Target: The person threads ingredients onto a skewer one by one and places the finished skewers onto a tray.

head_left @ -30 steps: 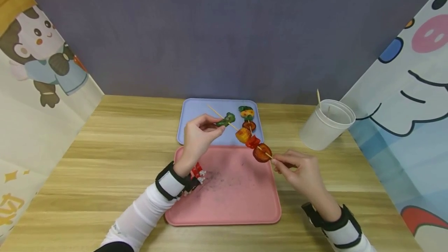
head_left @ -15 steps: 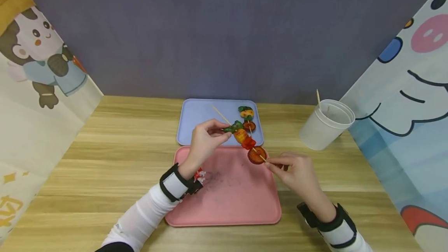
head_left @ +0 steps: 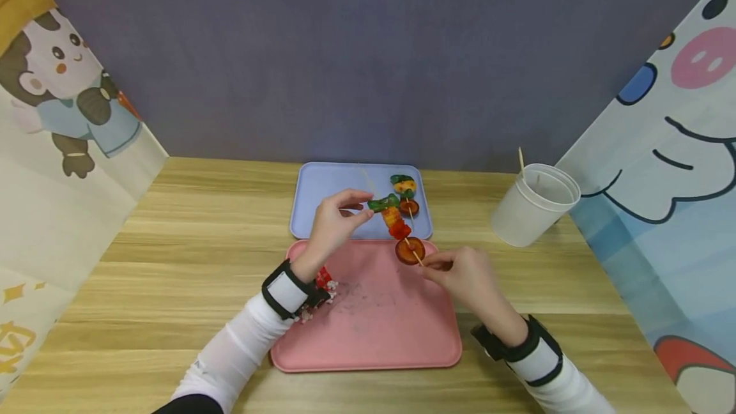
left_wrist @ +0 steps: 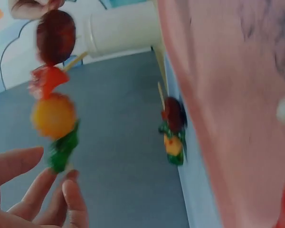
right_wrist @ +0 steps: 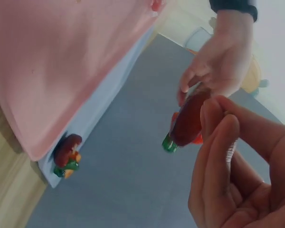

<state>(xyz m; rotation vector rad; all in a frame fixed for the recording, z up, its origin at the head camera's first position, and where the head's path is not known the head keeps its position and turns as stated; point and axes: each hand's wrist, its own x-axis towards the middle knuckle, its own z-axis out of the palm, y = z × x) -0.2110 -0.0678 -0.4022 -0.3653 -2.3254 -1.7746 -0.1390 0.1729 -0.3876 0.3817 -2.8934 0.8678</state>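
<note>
I'm looking at a table (head_left: 190, 260) with a yellowish-brown wood-grain top, its streaks running from side to side. Flat near the middle lies a rectangular pink tray (head_left: 391, 331), its far edge meeting the near edge of a smaller light-blue tray (head_left: 324, 193) at the back. Off to the right, apart from both, stands a white plastic tub (head_left: 520, 216).

desk (head_left: 172, 267) in pale wood grain, streaks running side to side. plain dark grey-blue back wall (head_left: 368, 56) along desk's far edge. left wall (head_left: 52, 222) cream, cartoon figure (head_left: 71, 62) in yellow hat and pale blue clothes, yellow star (head_left: 17, 289) below. right wall (head_left: 621, 273) white and blue, black outlines, pink snout (head_left: 704, 57), red shape (head_left: 687, 351) low down. light soft, fairly even.
</note>
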